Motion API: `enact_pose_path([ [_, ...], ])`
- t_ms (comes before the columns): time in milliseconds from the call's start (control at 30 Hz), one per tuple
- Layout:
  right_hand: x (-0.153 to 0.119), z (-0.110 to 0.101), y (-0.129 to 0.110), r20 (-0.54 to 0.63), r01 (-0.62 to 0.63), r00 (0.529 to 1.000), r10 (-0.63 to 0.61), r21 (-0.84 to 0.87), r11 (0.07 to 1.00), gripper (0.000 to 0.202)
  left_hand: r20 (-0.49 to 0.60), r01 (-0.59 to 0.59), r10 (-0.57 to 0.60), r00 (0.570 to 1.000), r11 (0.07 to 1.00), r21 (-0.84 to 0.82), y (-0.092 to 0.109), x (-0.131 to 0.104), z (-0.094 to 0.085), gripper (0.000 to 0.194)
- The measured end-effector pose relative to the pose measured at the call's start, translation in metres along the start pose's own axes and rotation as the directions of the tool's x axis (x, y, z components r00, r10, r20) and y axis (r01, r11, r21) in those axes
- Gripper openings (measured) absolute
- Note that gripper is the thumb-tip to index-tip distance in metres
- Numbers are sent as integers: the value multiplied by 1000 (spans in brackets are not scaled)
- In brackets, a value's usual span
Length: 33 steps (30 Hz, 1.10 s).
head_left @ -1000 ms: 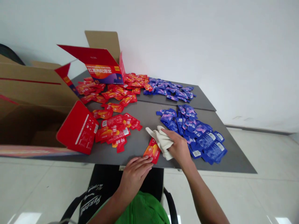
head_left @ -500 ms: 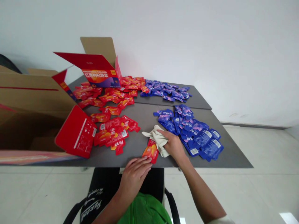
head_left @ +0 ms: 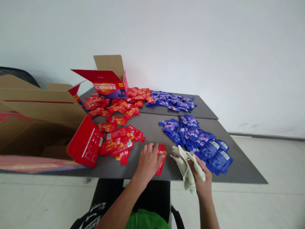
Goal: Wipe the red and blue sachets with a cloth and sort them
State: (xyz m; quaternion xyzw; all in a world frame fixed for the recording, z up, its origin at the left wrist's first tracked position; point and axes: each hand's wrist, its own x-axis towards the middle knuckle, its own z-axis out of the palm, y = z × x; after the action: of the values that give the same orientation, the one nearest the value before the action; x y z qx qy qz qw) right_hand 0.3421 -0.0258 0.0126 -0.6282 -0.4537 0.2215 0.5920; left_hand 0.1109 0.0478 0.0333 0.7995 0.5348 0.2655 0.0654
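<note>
My left hand [head_left: 148,161] lies over a flat red pouch [head_left: 161,163] near the table's front edge. Its fingers curl over the pouch's left side and the thumb rests across its face, so part of the pouch is hidden. In my right hand [head_left: 201,176] is a bunched whitish cloth [head_left: 187,167], held up at the front edge with folds hanging down. Left of my left hand spreads a group of red pouches [head_left: 119,143]. Beyond my right hand lies a heap of blue pouches [head_left: 202,140].
An open carton [head_left: 87,144] with raised flaps stands at the left. Behind it is a smaller open red box [head_left: 111,90]. More red pouches [head_left: 139,93] and blue pouches [head_left: 172,100] lie along the back of the grey table [head_left: 240,168], by the wall.
My right hand has lifted the cloth off the red pouch and drawn it right and toward me. My left hand has moved forward onto the pouch. The view has tilted up slightly.
</note>
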Motion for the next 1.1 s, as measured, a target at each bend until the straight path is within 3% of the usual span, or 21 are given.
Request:
enact_pose_path([
  [200,3,-7,-2,217,53,974,-61,43,998,35,123,72,-57,991,991,-115,-11,16,10,46],
  [367,3,-8,-4,253,63,965,-72,46,997,35,169,60,-27,985,979,-194,-13,31,11,38],
  [467,4,-9,-4,245,63,967,-74,53,997,35,175,35,11,985,965,-258,-8,40,-1,17],
  [567,4,-10,-4,245,73,966,-83,48,996,34,117,9,37,992,929,-369,-1,41,-25,26],
  [667,4,-11,-3,234,77,969,-85,40,996,34,-28,-111,114,993,832,-543,2,31,-50,13],
  [733,3,-11,-2,216,66,974,-73,38,997,33,-83,-219,207,975,810,-544,-2,19,-60,7],
  [833,2,-11,-2,195,59,979,-64,28,998,33,6,-283,310,951,875,-392,-13,-4,-65,20],
  [967,2,-12,0,187,80,979,-80,7,997,34,187,-272,327,926,924,-269,-23,-37,-63,35],
  [1100,5,-8,2,165,48,985,-45,-19,999,36,157,-275,313,937,935,-223,-21,-66,-58,44],
])
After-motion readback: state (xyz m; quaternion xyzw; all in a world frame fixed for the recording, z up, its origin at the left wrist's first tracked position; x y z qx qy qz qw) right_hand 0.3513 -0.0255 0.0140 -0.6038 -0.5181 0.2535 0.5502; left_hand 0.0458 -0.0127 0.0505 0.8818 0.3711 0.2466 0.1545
